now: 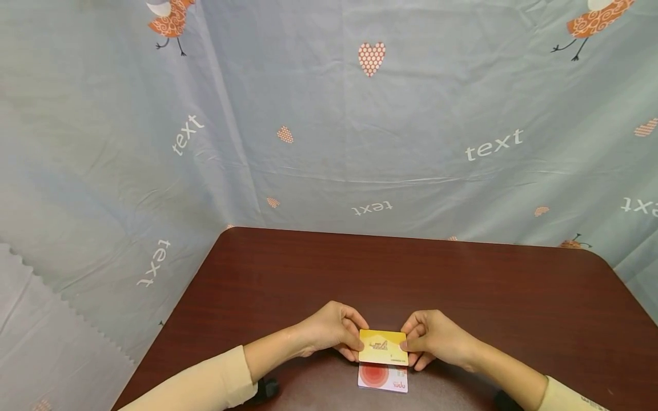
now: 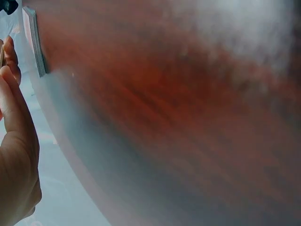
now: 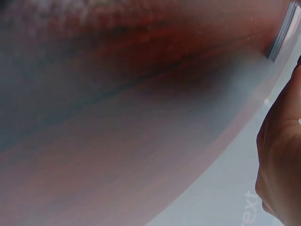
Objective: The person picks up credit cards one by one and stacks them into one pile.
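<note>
A yellow card [image 1: 382, 346] with a printed logo is held by both hands above the table. My left hand [image 1: 331, 329] pinches its left edge between thumb and fingers. At the opposite edge, my right hand [image 1: 437, 341] pinches it the same way. Just nearer to me lies a neat stack of cards [image 2: 36, 43], topped by a white and pink card [image 1: 379, 377] with a red circle. In the head view the yellow card overlaps the far edge of that stack. Both wrist views catch the stack's layered side and part of each hand at the frame's edge.
The dark red-brown table [image 1: 390, 268] has rounded far corners. Behind it and to the left hangs a pale blue curtain [image 1: 319, 103] printed with hearts, birds and words. A black object [image 1: 267, 389] shows under the left sleeve.
</note>
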{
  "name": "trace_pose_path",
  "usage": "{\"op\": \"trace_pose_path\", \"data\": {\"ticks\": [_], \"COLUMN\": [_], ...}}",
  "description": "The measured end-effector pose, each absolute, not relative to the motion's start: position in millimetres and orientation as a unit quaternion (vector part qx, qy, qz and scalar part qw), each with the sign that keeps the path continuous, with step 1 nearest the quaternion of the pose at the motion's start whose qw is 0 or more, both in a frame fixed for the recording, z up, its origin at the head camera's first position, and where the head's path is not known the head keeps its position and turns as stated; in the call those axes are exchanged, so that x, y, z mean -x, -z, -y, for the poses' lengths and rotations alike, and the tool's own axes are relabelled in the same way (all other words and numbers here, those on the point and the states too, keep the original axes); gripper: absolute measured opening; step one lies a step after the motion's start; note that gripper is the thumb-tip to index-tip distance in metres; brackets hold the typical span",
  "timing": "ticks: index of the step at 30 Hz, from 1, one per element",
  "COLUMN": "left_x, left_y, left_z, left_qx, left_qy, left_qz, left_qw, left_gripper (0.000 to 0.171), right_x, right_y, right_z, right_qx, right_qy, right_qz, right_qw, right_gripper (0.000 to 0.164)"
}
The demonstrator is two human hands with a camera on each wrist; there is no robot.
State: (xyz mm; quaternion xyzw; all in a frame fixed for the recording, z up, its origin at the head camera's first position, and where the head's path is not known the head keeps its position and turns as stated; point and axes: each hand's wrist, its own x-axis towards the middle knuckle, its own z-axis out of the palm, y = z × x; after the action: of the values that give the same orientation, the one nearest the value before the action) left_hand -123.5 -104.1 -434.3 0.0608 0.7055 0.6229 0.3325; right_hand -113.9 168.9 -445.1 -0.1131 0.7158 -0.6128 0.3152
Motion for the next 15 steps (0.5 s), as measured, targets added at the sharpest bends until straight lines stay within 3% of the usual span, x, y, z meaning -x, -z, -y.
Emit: {"op": "trace_pose_path", "data": {"ticks": [15], "left_x": [106], "left_y": [438], "left_z": [105], "left_qx": [-0.063], "left_qy": [-0.622], "left_qz": [-0.696], "left_qw": [0.354], "left_gripper": [0.026], "right_x": [99], "right_y": [449], "right_z": [-169], "right_qx": [0.140], "right_qy": [0.608], "right_qz": [-0.703], "right_qw": [0.340], "right_gripper": [0.023]}}
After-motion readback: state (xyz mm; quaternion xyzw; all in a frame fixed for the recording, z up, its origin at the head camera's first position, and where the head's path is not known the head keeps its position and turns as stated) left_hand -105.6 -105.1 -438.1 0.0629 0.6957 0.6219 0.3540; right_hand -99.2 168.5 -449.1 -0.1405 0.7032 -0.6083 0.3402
